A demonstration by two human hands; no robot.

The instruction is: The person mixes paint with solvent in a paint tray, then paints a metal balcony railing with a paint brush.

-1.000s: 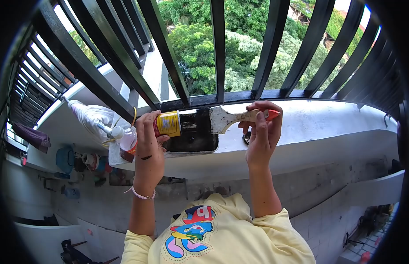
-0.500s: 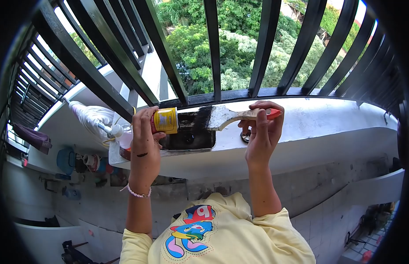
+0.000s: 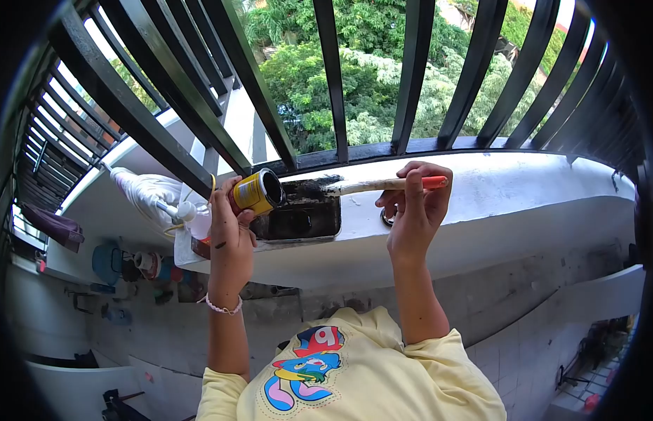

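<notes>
My left hand [image 3: 230, 228] is wrapped round a small yellow paint can [image 3: 250, 195], tilted so that its dark open mouth faces right. Below the can's mouth, a black-coated tray [image 3: 332, 228] rests on the white ledge. In my right hand [image 3: 419, 210] is a paintbrush [image 3: 365, 186] with a pale handle and a red end, gripped between thumb and fingers. The brush lies nearly level, seen edge-on, its black bristles over the tray's far side. A round metal piece [image 3: 387, 218] is partly hidden behind my right hand.
Black railing bars [image 3: 330, 84] rise along the far side of the white ledge [image 3: 481, 189]. Left of the can stand a clear bottle [image 3: 198, 223] and a bundle of white cloth [image 3: 147, 193]. Buckets and bottles [image 3: 109, 263] sit lower left.
The can's mouth has tipped up and now shows its dark inside. The brush has turned from its broad face to its edge, and its bristles have moved slightly left.
</notes>
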